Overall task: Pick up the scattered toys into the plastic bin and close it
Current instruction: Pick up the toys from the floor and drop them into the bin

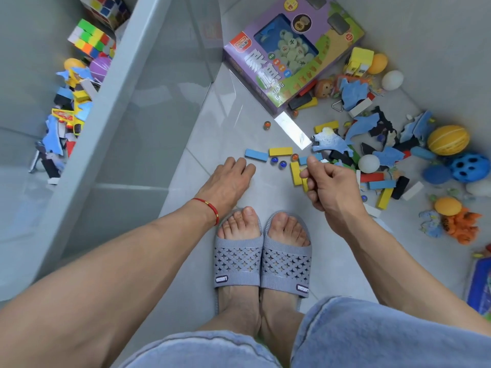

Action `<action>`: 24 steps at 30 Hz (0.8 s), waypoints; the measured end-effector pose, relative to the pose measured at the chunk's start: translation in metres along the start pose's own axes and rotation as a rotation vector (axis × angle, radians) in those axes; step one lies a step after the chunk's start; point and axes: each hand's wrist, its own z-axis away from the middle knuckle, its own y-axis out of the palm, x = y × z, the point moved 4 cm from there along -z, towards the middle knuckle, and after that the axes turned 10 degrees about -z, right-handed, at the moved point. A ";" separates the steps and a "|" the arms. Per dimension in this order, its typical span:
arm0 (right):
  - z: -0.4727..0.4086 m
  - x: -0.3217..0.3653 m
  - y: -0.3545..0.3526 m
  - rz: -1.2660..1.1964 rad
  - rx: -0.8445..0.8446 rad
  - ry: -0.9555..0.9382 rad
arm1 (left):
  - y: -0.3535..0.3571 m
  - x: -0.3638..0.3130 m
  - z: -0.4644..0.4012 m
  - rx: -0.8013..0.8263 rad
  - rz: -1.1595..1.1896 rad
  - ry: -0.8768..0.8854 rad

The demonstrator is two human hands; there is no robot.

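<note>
Two hands low over scattered toys

The left hand [228,179] lay flat, fingers spread, near a blue block [256,154] — the right hand [322,179] curled narrow, contents unclear. The plastic bin [111,102] stood left, toys inside.

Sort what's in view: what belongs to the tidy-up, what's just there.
Job:
plastic bin
blue block
marbles
purple game box
white ball
left hand
right hand

Just there:
slippers
red bracelet
</note>
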 end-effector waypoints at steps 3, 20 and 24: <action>0.008 0.005 -0.001 -0.134 0.036 0.114 | 0.003 0.005 0.006 0.060 0.030 -0.077; 0.180 0.218 0.222 -0.056 0.742 0.101 | -0.302 0.099 0.181 -0.796 1.331 -1.019; 0.184 0.216 0.244 0.095 0.766 -0.059 | -0.306 0.131 0.212 -0.600 0.779 -1.300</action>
